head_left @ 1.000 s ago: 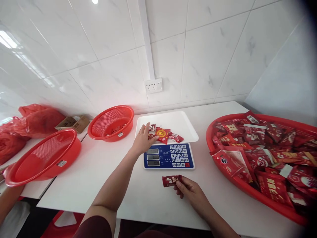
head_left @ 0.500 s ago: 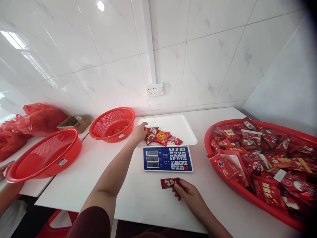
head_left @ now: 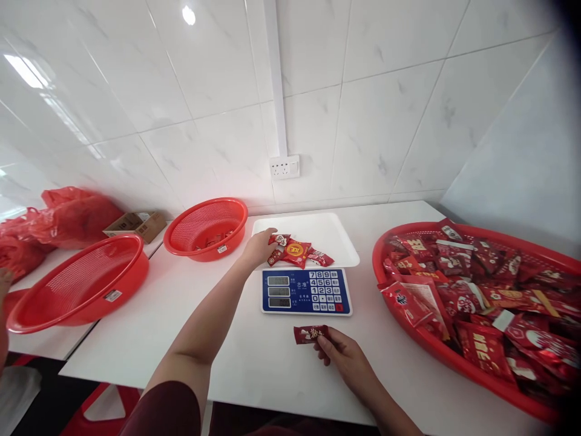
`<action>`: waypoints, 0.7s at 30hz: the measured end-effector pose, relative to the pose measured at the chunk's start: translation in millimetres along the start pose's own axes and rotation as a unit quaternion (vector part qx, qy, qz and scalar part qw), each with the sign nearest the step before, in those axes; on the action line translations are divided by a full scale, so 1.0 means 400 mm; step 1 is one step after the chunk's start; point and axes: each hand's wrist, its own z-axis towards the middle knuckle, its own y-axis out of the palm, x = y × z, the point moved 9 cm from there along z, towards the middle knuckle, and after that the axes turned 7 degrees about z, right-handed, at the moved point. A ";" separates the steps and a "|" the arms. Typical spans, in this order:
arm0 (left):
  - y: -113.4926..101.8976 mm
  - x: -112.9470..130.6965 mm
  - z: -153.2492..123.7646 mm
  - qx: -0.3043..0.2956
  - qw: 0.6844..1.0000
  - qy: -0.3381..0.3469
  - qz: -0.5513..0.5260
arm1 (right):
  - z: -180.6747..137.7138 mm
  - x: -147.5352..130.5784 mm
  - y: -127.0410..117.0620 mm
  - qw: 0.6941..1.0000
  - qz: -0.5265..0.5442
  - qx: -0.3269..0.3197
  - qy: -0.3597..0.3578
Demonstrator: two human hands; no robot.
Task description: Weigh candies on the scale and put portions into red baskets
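Far to the left of the left hand (head_left: pixel 259 247), a sliver of another person's arm (head_left: pixel 2 327) shows beside a large oval basket (head_left: pixel 124 278); beyond that lie red bags (head_left: pixel 79 215) and an open cardboard box (head_left: pixel 145 229). Nearer, just left of the left hand, stands a round red basket (head_left: pixel 193 224) with a few packets low inside. The left hand reaches over the white tray (head_left: pixel 327 230), its bent fingers at the left end of a small heap of red packets (head_left: pixel 297 251); I cannot tell whether they grip one. To that hand's right and nearer the person sits the blue scale panel (head_left: pixel 306 292). Below the panel, the right hand (head_left: pixel 338 351) pinches a small dark-red packet (head_left: pixel 305 334) between thumb and fingers, above the white table (head_left: pixel 254 369). Right of that hand, a wide red basket (head_left: pixel 377 260) brims with wrapped packets (head_left: pixel 485 348).
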 end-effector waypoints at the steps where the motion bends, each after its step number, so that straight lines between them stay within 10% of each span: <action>1: 0.001 -0.004 0.001 -0.005 1.000 -0.003 0.000 | 0.000 -0.001 0.000 1.000 -0.002 0.001 0.000; 8: -0.045 0.010 -0.004 0.036 0.999 0.007 -0.029 | -0.001 -0.004 0.001 1.000 -0.012 0.002 -0.006; 21: 0.070 0.334 -0.116 -0.040 0.934 0.346 0.081 | -0.002 -0.016 0.005 1.000 -0.026 0.010 -0.012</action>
